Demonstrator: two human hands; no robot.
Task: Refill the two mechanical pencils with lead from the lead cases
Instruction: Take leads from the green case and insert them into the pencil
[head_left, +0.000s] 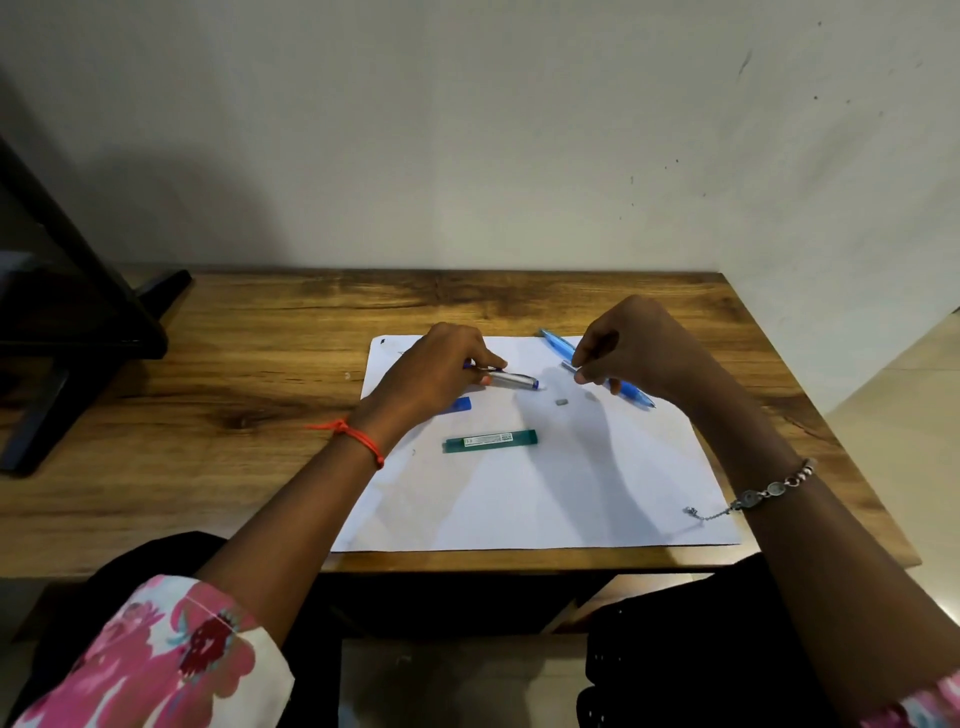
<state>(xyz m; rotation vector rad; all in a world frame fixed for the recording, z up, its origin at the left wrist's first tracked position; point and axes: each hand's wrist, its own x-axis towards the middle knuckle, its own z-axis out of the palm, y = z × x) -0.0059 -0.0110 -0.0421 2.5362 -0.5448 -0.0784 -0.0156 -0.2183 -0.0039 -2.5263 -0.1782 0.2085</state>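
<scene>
Left fingers: we see the left hand (441, 364) pinching the silver pencil (511, 378) near its back end, other end pointing toward the paper's right edge.
Right fingers: right hand (631, 348) thumb and forefinger closed on a small silvery piece (569, 366); too small for us to say what it is.
Silver pencil: low over the white paper (519, 493), toward its far edge; we cannot tell if it touches.
Blue pencil (558, 344): lies diagonally by the paper's far-right corner, middle hidden under the right hand.
Green lead case (490, 441): flat on the paper near its centre, well apart from both hands.
Blue lead case (461, 405): on the paper just beside the left wrist, partly hidden.
Small grey bit (560, 401): loose on the paper between the two pencils.
Paper: on the wooden table (234, 364), close to the near edge.
Wrists: we note an orange thread (358, 439) on the left, a metal bracelet (774, 488) on the right.
Sleeves: pink floral (156, 649).
</scene>
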